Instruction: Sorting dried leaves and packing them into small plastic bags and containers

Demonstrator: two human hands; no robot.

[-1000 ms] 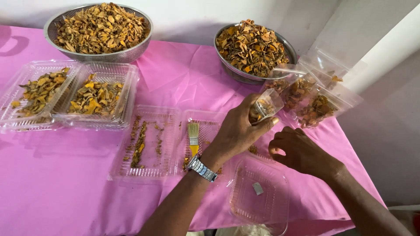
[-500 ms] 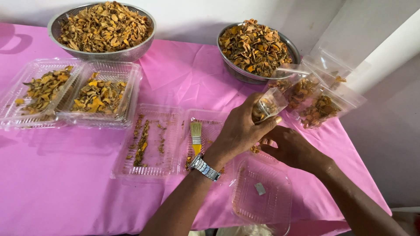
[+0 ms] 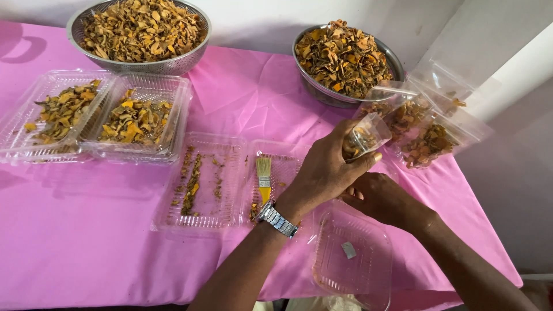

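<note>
Left hand: my left hand [image 3: 328, 173] is clamped around a small clear pouch [image 3: 366, 137], holding it upright over the table, partly filled with dried yellow slices.
Right hand: my right hand [image 3: 377, 197] sits curled just under the left; I cannot tell whether it pinches anything.
Done: three filled pouches [image 3: 426, 129] lie beside the right-hand steel bowl [image 3: 343, 57].
Left: both bowls heaped, the far colander [image 3: 141, 34] too; two trays [image 3: 98, 118] loaded.
Edges: empty clamshell [image 3: 351, 253] overhangs the near table edge.
Room: bare pink cloth [image 3: 75, 230] to the near left.
</note>
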